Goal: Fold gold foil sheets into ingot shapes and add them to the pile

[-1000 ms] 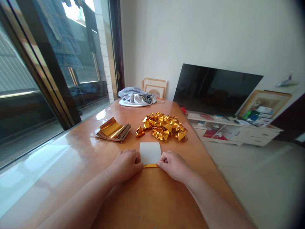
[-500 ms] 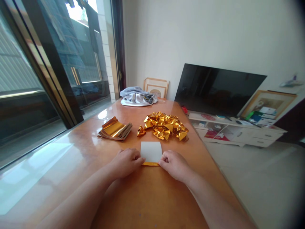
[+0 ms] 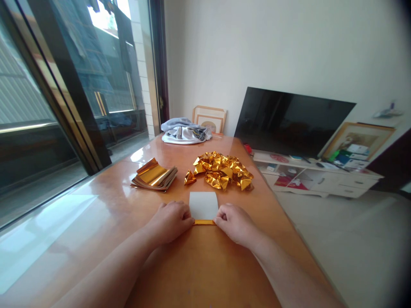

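Fingers of the left hand are curling inward, nearly closed, with the thumb and forefinger pinching the near-left corner of a paper sheet; those of the right hand are bunching just as tightly and gripping the near-right corner. Taking the paper sheet as the centre of the dial, with twelve pointing straight ahead, the left fingertips are sitting at about seven o'clock and the right ones at five. The paper sheet is lying between both hands over the wooden table, its pale face showing upward, and a narrow gold strip is running along its six o'clock edge (whether the far edge is touching the tabletop, I cannot tell). At ten o'clock a stack of gold papers is resting, its uppermost leaf bending upward. One lone gold piece is sitting at eleven, and a heap of creased gold shapes is glinting near it at one o'clock. Farther off, just short of twelve, a pale cloth bundle is lying on the far end of the table. Between one and two, a black television is standing above a white cabinet.
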The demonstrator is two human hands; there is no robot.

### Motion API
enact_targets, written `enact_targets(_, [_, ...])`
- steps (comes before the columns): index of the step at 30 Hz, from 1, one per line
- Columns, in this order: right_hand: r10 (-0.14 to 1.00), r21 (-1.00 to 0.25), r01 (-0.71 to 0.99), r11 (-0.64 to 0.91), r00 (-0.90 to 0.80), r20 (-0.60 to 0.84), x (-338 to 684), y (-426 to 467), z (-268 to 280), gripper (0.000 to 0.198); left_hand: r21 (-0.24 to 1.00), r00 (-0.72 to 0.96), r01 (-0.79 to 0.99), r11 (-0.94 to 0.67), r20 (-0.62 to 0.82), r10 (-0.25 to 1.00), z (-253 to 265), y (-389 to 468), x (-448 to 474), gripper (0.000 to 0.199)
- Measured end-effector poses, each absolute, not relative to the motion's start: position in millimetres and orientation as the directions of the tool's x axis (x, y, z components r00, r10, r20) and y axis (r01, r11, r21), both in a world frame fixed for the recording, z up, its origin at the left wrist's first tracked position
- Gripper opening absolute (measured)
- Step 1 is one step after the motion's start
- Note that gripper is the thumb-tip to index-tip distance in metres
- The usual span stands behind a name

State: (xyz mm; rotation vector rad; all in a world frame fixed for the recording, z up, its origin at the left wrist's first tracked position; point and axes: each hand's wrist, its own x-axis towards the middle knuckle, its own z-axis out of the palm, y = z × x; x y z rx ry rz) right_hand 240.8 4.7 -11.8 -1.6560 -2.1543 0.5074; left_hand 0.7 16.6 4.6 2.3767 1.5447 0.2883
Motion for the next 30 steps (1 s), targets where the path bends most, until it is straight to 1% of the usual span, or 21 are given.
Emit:
enact_targets(5, [0.967, -0.494, 0.833, 0.251, -0.235, 0.095, 239.9, 2.9, -9.9, 0.016, 0.303, 0.4, 0.87, -0.388, 0.026, 0.916, 1.7, 15.0, 1.5, 0.02])
enact_targets(9, [0.968, -0.486, 0.837, 0.25, -0.233, 0.097, 239.6, 2.0, -8.4, 0.014, 0.268, 0.395, 0.877, -0.4, 0.075, 0.916, 5.6, 8.6, 4.4, 0.01])
enact_targets(12, [0.969, -0.485, 0.84, 0.242, -0.229, 0.089, 239.7, 1.4, -8.1, 0.013, 0.227, 0.474, 0.839, -0.494, 0.138, 0.869, 11.4, 2.6, 10.7, 0.022])
enact_targets(14, [0.971, -0.482, 0.844, 0.235, -0.224, 0.081, 239.9, 1.0, -8.2, 0.013, 0.21, 0.563, 0.79, -0.577, 0.126, 0.817, 14.7, 0.2, 15.5, 0.026])
enact_targets(17, [0.97, -0.476, 0.847, 0.238, -0.229, 0.078, 240.3, 0.9, -7.9, 0.013, 0.213, 0.679, 0.705, -0.677, 0.074, 0.73, 16.6, 0.0, 20.5, 0.024])
enact_targets(19, [0.969, -0.475, 0.845, 0.244, -0.236, 0.077, 240.5, 1.0, -7.4, 0.012, 0.218, 0.722, 0.667, -0.712, 0.048, 0.691, 16.4, 1.0, 21.9, 0.023])
enact_targets(24, [0.971, -0.461, 0.855, 0.235, -0.23, 0.068, 240.4, 1.2, -6.1, 0.012, 0.209, 0.723, 0.673, -0.71, 0.021, 0.691, 17.1, 0.9, 22.3, 0.023])
enact_targets(30, [0.976, -0.442, 0.872, 0.211, -0.215, 0.041, 239.5, 0.0, -4.3, 0.013, 0.161, 0.723, 0.682, -0.713, 0.001, 0.691, 23.8, -3.0, 20.8, 0.02])
